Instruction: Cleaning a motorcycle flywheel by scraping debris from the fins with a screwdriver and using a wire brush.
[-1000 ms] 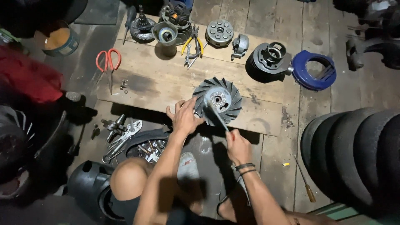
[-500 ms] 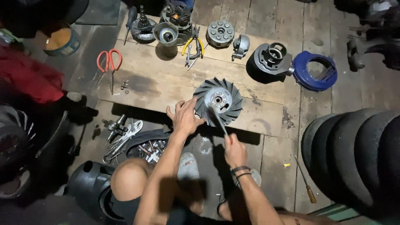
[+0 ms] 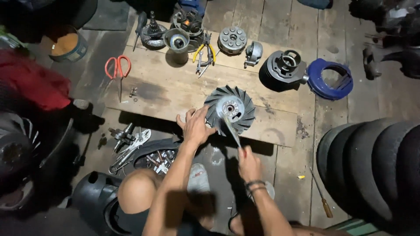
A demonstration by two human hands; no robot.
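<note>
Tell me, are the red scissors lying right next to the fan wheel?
No, the scissors lie far off at the board's left end, while the fan wheel sits by the left hand.

Both arms reach forward from a crouch, one bare knee poking up on the left. Left hand (image 3: 195, 127) is spread flat, palm down, fingers fanned out. Right hand (image 3: 248, 162) sits lower and closer in, fist curled tight, bands round the wrist, forearm angled inward.
</note>
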